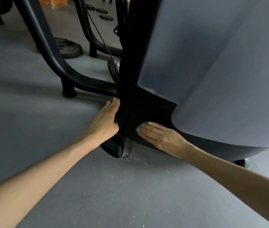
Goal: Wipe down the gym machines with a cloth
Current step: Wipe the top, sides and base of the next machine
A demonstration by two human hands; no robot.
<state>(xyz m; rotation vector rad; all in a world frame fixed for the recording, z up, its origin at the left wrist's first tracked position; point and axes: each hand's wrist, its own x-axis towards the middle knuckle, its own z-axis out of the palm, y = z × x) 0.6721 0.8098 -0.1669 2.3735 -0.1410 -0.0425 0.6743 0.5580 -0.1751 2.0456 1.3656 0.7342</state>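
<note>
Seen from a head camera looking down, two bare arms reached to the foot of a gym machine. The right hand [161, 137] lay flat, fingers straight and together, pressing a small blue cloth [141, 126] against the machine's black lower panel [150, 109]. Only a corner of the cloth showed, poking out past the fingertips toward the machine's upright edge. The panel's long axis ran up and away from those fingers, so most of it lay above the cloth, and a stroke upward looked like the natural next pass. The left hand [107, 119] held nothing. Its fingers were extended along the outer face of that same black edge, just beside the right hand, apparently bracing. A large grey shroud [212, 63] bulged over the panel on the right. Below, the rounded machine foot [114, 148] met a grey gym floor [114, 195] scattered with pale specks [138, 159]. Farther back stood a dark tubular frame [48, 51], a thin cable [97, 30] and a weight plate [68, 47] lying flat.
</note>
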